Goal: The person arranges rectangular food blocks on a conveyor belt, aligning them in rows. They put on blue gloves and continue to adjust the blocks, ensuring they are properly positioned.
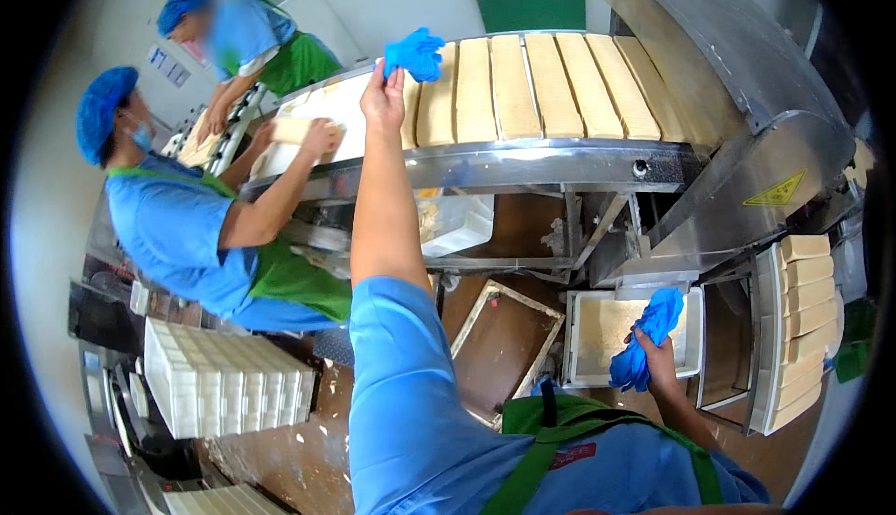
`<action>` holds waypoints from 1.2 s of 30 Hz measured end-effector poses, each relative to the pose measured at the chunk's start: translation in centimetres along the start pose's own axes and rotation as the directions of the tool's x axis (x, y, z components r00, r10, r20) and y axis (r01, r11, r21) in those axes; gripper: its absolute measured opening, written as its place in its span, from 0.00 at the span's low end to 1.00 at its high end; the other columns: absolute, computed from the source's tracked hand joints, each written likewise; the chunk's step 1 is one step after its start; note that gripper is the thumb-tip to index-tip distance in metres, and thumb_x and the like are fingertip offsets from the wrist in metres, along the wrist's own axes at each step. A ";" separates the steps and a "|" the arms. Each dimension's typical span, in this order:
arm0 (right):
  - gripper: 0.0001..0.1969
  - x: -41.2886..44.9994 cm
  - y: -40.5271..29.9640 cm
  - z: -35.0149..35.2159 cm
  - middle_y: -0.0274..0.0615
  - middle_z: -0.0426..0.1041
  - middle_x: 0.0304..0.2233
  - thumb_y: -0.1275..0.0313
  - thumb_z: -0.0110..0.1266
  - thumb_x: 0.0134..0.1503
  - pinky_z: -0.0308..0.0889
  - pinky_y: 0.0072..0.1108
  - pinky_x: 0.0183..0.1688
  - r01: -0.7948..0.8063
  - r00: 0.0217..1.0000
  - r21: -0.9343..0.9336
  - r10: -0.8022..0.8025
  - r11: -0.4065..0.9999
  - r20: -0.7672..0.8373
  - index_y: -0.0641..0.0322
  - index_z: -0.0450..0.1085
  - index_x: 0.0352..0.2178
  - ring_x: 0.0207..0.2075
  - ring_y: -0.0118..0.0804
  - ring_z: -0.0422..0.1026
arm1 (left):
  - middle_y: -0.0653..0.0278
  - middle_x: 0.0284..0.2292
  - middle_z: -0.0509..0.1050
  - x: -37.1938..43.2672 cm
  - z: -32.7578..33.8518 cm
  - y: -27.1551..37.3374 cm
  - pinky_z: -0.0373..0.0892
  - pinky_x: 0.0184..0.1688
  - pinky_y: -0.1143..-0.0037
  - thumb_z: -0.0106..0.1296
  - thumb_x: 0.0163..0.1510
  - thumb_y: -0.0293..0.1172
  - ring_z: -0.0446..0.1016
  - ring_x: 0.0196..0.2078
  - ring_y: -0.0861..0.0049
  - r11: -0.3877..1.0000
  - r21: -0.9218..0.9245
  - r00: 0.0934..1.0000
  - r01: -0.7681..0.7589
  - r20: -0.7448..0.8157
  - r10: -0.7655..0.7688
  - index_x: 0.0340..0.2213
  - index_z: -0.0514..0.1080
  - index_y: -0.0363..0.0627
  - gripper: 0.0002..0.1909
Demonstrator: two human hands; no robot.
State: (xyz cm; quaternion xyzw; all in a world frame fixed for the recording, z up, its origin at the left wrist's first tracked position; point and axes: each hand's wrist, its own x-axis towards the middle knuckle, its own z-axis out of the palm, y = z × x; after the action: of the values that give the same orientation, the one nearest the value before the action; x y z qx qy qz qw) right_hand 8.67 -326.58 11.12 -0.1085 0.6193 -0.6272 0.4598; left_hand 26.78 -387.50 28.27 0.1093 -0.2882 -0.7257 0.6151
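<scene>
My left hand [383,101], at the end of the raised arm, grips a crumpled blue glove [414,53] above the conveyor [462,164]. Several long pale blocks [514,88] with finely lined tops, dough-like or bean-curd-like, lie side by side on that conveyor, right of the hand. Low on the right, my right hand [656,364] is closed around a bunched blue cloth-like thing, perhaps gloves [647,340]. It is above a white plastic tray [581,368] that has pale residue inside.
A person [189,228] at left handles a pale block on the conveyor; another person [273,46] works behind. A steel machine housing [777,165] closes the conveyor's right end. Stacked white crates [224,378] stand lower left. More blocks [805,319] fill a tray at right.
</scene>
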 end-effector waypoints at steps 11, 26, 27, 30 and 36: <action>0.16 10.5 -7.6 14.6 0.33 0.71 0.35 0.74 0.60 0.51 0.65 0.22 0.41 0.314 0.938 -0.153 -0.281 0.937 0.203 0.61 0.67 0.41 0.35 0.26 0.68 | 0.59 0.38 0.74 -10.8 -3.7 -5.3 0.67 0.42 0.77 0.46 0.58 0.36 0.73 0.39 0.74 0.205 0.953 0.966 -0.223 0.187 0.181 0.46 0.69 0.40 0.17; 0.20 8.2 -9.7 20.0 0.39 0.72 0.39 0.58 0.52 0.58 0.71 0.21 0.36 -0.062 0.951 0.426 -0.076 0.903 0.299 0.60 0.64 0.47 0.36 0.29 0.73 | 0.74 0.29 0.70 -31.2 0.4 -8.7 0.61 0.32 0.87 0.45 0.61 0.30 0.65 0.31 0.91 0.847 0.345 0.902 0.405 0.001 -0.432 0.34 0.68 0.43 0.05; 0.20 8.4 -9.5 20.3 0.39 0.72 0.40 0.59 0.52 0.58 0.70 0.21 0.38 -0.026 0.964 0.443 -0.096 0.896 0.250 0.60 0.64 0.47 0.37 0.29 0.73 | 0.74 0.28 0.69 -31.4 1.1 -8.5 0.61 0.32 0.87 0.44 0.61 0.30 0.64 0.30 0.91 0.850 0.351 0.916 0.392 -0.060 -0.397 0.34 0.68 0.44 0.05; 0.20 8.8 -8.6 21.2 0.39 0.72 0.41 0.60 0.53 0.58 0.68 0.23 0.42 0.057 0.982 0.473 -0.135 0.879 0.133 0.60 0.65 0.46 0.40 0.30 0.72 | 0.75 0.26 0.66 -31.9 2.6 -7.7 0.60 0.30 0.86 0.42 0.63 0.32 0.62 0.27 0.91 0.864 0.383 0.945 0.326 -0.162 -0.285 0.33 0.66 0.45 0.06; 0.18 8.6 -7.9 23.1 0.41 0.72 0.41 0.63 0.55 0.56 0.68 0.25 0.44 0.019 0.987 0.517 -0.100 0.856 0.128 0.61 0.65 0.45 0.40 0.32 0.72 | 0.73 0.24 0.67 -30.0 -1.2 -5.3 0.64 0.29 0.85 0.42 0.63 0.36 0.64 0.25 0.89 0.843 0.528 0.995 0.103 -0.065 -0.081 0.32 0.65 0.46 0.09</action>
State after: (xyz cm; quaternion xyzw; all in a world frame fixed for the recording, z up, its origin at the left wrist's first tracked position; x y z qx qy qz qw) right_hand 16.67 -349.84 19.15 -0.0479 0.3892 -0.7735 0.4979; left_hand 29.58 -358.80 18.51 0.3031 -0.4592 -0.6442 0.5313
